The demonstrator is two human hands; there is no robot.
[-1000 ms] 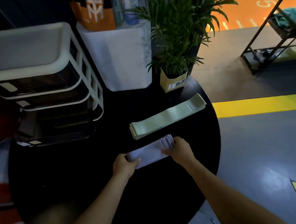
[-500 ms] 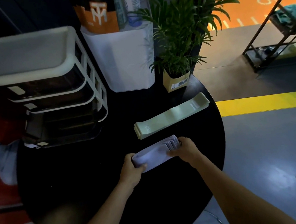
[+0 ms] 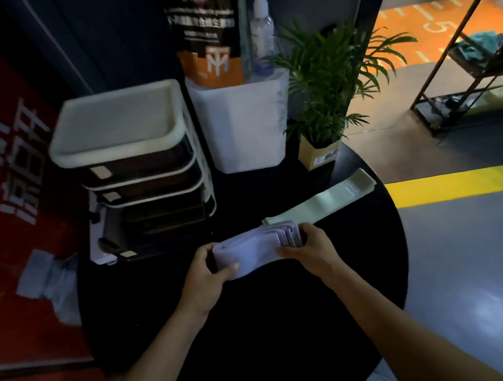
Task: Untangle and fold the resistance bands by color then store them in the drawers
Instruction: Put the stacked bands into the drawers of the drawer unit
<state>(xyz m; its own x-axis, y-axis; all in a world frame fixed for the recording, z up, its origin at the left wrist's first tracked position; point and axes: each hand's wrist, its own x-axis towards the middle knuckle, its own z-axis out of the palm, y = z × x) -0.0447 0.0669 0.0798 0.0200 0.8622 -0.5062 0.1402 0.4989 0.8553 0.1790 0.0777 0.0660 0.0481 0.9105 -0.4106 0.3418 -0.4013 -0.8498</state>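
A pale purple stack of bands (image 3: 252, 250) sits in the middle of the frame, held just above the round black table (image 3: 289, 326). The left hand (image 3: 204, 272) grips the left end, with its thumb on top and its other fingers curled under. The right hand (image 3: 310, 247) holds the right end, where the folded edges show; its thumb lies flat on top and its fingers wrap round the far side.

Just behind, up and to the right, a flat green stack of bands (image 3: 331, 196) lies on the table and runs toward the table's right edge.

In the upper left of the frame stands a set of drawers (image 3: 136, 171) with a white top. Its bottom drawer is pulled out a little. Next to it, in the upper middle, is a white bin (image 3: 245, 125) with a spray bottle (image 3: 262, 31) behind it. A small green plant (image 3: 326, 89) in a box stands to the right of the bin.
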